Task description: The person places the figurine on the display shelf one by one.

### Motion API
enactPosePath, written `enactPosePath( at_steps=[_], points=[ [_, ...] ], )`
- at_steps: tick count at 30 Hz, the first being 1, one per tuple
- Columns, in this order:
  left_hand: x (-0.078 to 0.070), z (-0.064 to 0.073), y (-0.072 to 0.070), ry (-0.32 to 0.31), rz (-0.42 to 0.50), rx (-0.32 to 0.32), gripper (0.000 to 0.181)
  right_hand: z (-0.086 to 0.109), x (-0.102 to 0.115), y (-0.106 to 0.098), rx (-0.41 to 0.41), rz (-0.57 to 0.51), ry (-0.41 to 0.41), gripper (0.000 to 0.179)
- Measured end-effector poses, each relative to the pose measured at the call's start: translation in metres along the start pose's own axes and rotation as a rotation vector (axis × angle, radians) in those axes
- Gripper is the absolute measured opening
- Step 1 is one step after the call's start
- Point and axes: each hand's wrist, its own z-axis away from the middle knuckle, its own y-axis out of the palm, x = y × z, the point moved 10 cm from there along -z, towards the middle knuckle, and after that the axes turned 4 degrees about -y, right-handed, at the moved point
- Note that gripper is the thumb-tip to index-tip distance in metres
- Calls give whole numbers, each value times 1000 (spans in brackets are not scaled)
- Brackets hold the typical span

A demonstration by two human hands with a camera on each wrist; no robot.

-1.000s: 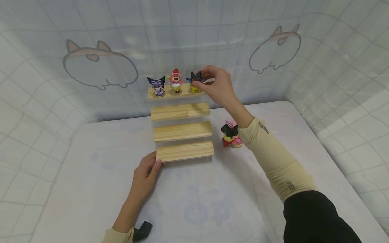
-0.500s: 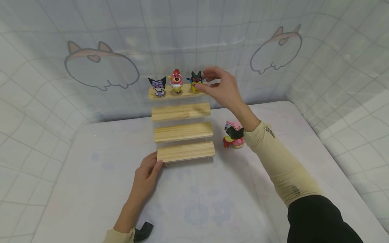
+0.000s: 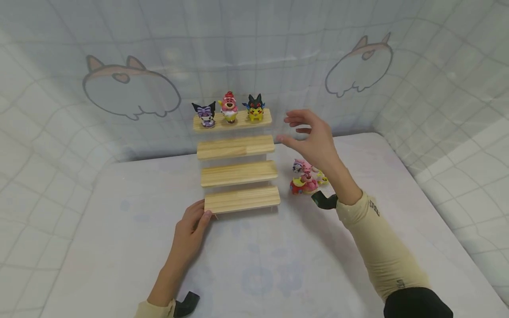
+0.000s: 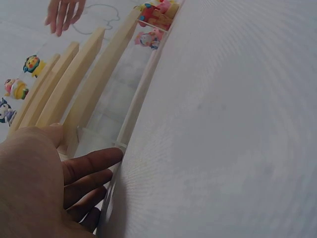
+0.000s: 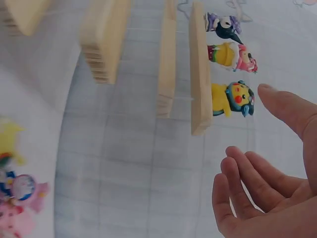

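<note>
A stepped wooden display stand (image 3: 240, 199) with clear supports stands at the middle of the table. My left hand (image 3: 191, 229) rests against the left end of its lowest step; in the left wrist view its thumb touches the wood and its extended fingers lie along the clear side. Along the top step stand a purple-and-black figurine (image 3: 206, 115), a pink bear figurine (image 3: 229, 108) and a yellow figurine with a dark eared hood (image 3: 255, 108). My right hand (image 3: 312, 139) hovers right of the stand, thumb and fingers apart and holding nothing, clear of the hooded figurine.
A cluster of pink, red and yellow figurines (image 3: 306, 179) stands on the white-covered table (image 3: 159, 185), right of the stand and below my right forearm. A pale grid-patterned curtain (image 3: 254, 48) rises behind the stand and at both sides.
My right hand has let go of the hooded figurine, leaving it upright on the top step, and has drawn back right and down. My left hand stays at the stand.
</note>
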Motion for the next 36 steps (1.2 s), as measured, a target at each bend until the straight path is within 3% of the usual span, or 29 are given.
enactPosePath(
  at_steps=[8,17,27,36],
  points=[
    [1,1,-1,-1,-1,20,26,38,-14,-19,-112,-27,-19,42],
    [0,-1,-1,-2,11,2,27,74,-29,-17,-159,-83,-24,30],
    [1,-1,-2,-24,16,-2,26,90,-42,-20,-102,8,5,26],
    [1,0,-3,-22,18,-5,25,98,-67,-56,-135,136,9,26]
  ],
)
